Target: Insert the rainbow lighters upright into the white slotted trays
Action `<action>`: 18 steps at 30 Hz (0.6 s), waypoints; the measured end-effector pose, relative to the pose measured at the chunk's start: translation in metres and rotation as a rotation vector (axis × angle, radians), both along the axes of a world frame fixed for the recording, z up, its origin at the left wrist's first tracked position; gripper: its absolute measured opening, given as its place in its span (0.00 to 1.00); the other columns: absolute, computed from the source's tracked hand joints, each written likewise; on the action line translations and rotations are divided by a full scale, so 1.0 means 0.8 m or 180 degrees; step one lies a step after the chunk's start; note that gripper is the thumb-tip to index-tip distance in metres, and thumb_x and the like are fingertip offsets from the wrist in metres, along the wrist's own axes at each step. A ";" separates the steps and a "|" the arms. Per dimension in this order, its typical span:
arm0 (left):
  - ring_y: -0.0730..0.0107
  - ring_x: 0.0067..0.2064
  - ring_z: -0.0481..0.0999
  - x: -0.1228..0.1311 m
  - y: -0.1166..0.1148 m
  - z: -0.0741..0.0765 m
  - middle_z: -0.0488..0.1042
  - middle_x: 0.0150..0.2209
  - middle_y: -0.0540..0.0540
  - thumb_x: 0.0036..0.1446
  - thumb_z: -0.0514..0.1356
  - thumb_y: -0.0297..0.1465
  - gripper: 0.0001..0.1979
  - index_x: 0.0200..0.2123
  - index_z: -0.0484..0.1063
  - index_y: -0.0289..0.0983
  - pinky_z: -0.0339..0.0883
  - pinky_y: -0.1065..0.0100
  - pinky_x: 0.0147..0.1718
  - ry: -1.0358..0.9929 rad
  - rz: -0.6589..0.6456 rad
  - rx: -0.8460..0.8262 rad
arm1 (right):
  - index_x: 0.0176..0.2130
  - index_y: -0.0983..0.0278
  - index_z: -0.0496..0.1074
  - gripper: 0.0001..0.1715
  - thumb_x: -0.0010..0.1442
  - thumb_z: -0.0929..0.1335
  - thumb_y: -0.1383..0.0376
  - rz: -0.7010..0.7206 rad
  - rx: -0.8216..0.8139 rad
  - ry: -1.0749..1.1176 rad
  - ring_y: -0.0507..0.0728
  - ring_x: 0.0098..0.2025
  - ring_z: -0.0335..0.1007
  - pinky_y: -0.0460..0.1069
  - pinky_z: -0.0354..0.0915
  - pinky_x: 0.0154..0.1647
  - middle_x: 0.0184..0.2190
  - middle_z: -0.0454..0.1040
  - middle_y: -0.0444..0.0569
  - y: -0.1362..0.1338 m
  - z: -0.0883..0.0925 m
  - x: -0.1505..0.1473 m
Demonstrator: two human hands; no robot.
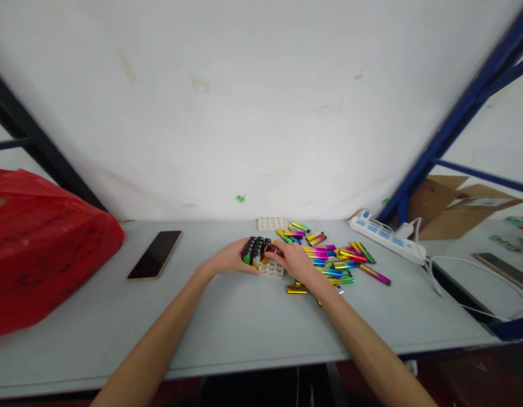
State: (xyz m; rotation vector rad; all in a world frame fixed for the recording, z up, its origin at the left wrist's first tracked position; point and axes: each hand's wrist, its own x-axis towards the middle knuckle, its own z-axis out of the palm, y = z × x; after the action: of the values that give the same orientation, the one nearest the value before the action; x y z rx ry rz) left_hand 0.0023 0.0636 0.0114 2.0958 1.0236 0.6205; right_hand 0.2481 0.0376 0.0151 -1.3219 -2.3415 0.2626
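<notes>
Black-topped lighters (255, 247) stand packed upright in a pale tray with round holes (273, 269). Around the left side of this block curls my left hand (229, 258), its fingers closed against the lighters. My right hand (294, 262) is closed at the tray's right side, its fingertips gripping what looks like a lighter, mostly hidden by the fingers. Just beyond that hand, several loose lighters (321, 255) in shiny gold, pink, blue and green lie in a scattered pile on the table.
Behind the hands, a second pale tray (272, 224) lies near the wall. A phone (155, 255) and a red plastic bag (49, 254) are on the left. To the right are a white power strip (387, 239) with cables, a blue metal frame (439, 133) and a cardboard box (452, 206).
</notes>
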 end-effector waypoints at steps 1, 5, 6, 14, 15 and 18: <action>0.50 0.56 0.77 0.000 0.000 0.001 0.80 0.56 0.43 0.39 0.79 0.41 0.41 0.58 0.74 0.37 0.69 0.55 0.61 -0.0005 -0.0018 -0.0007 | 0.48 0.61 0.77 0.17 0.73 0.67 0.52 0.0025 -0.0002 -0.0047 0.58 0.35 0.76 0.48 0.58 0.33 0.33 0.80 0.50 -0.001 0.003 0.000; 0.49 0.56 0.77 0.001 0.000 0.000 0.79 0.57 0.43 0.39 0.79 0.41 0.42 0.57 0.74 0.37 0.68 0.55 0.61 -0.0004 -0.0002 0.0010 | 0.51 0.61 0.77 0.17 0.73 0.67 0.53 -0.0020 0.0010 -0.0270 0.60 0.38 0.79 0.49 0.61 0.34 0.38 0.83 0.53 -0.008 0.012 -0.003; 0.49 0.56 0.77 0.001 0.000 -0.001 0.79 0.57 0.42 0.38 0.79 0.41 0.42 0.58 0.74 0.37 0.68 0.55 0.61 -0.0001 0.0020 0.0020 | 0.52 0.61 0.77 0.18 0.73 0.67 0.53 -0.0079 0.0018 -0.0326 0.60 0.38 0.79 0.49 0.61 0.34 0.38 0.83 0.53 -0.009 0.013 -0.004; 0.48 0.56 0.77 0.001 0.002 -0.003 0.80 0.56 0.42 0.38 0.79 0.42 0.43 0.59 0.74 0.36 0.69 0.54 0.60 0.0000 0.0040 0.0017 | 0.42 0.59 0.79 0.23 0.67 0.70 0.43 -0.0270 0.0000 -0.0176 0.59 0.35 0.78 0.49 0.61 0.33 0.32 0.82 0.50 -0.010 0.008 -0.012; 0.48 0.56 0.77 0.001 0.002 -0.003 0.80 0.56 0.42 0.39 0.79 0.42 0.43 0.59 0.74 0.36 0.69 0.55 0.60 -0.0003 0.0046 0.0008 | 0.41 0.59 0.79 0.24 0.67 0.70 0.43 -0.0239 0.0028 -0.0081 0.59 0.34 0.77 0.49 0.62 0.34 0.31 0.81 0.49 -0.007 0.006 -0.007; 0.49 0.57 0.77 0.001 0.002 -0.003 0.80 0.57 0.43 0.39 0.79 0.42 0.43 0.59 0.74 0.37 0.69 0.55 0.61 -0.0019 0.0029 0.0002 | 0.43 0.61 0.78 0.20 0.72 0.67 0.49 -0.0351 0.0419 0.0165 0.61 0.41 0.77 0.51 0.67 0.44 0.37 0.81 0.52 0.010 -0.003 0.018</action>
State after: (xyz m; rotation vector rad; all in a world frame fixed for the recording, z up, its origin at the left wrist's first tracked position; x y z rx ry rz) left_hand 0.0029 0.0650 0.0091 2.0896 1.0305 0.6311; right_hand 0.2624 0.0456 0.0130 -1.3578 -2.1945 0.1056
